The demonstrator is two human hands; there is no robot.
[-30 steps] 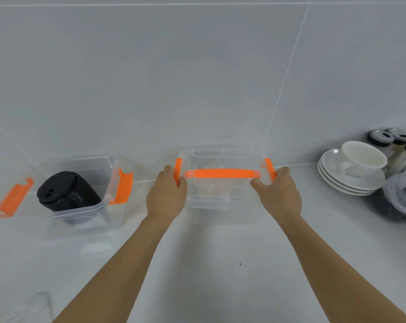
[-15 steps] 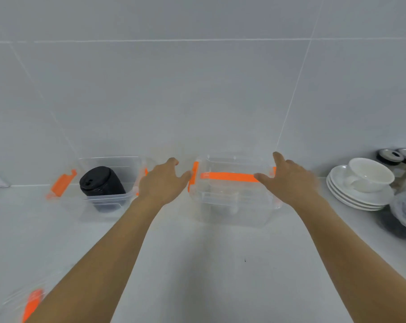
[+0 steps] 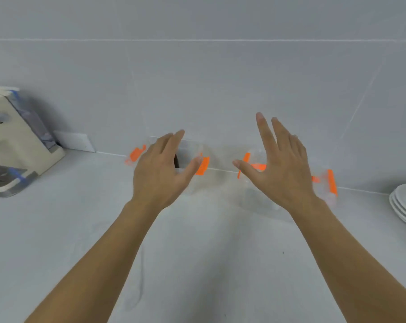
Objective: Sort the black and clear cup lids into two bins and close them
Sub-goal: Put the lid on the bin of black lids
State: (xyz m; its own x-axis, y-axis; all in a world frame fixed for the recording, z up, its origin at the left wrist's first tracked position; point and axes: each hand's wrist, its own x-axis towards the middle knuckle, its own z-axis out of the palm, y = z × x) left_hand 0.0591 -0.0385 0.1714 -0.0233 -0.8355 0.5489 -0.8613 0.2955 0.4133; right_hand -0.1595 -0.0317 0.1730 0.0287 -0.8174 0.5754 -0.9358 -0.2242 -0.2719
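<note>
Left hand [image 3: 161, 173]: raised above the counter [image 3: 197, 264], fingers spread wide, nothing held; it is seen in front of the left bin [image 3: 188, 157].

Right hand [image 3: 282, 166]: raised likewise, fingers fanned wide and pointing up, nothing held; it is seen in front of the right bin [image 3: 325, 185].

Left bin: clear plastic, orange latches at both ends, set against the tiled wall [image 3: 197, 89]. A dark sliver of the black lids [image 3: 176, 160] is glimpsed inside it, beside the left thumb; the rest is hidden by the hand.

Right bin: clear plastic, orange latches and an orange handle strip across the top, set just right of the left bin. Its contents cannot be made out through blur and the hand.

Stacked white saucers [image 3: 404, 203]: at the far right edge of the counter.

Beige appliance [image 3: 13, 145]: at the far left, partly cut off.

Writing, brands, labels: none legible on any item; the picture is motion-blurred.
</note>
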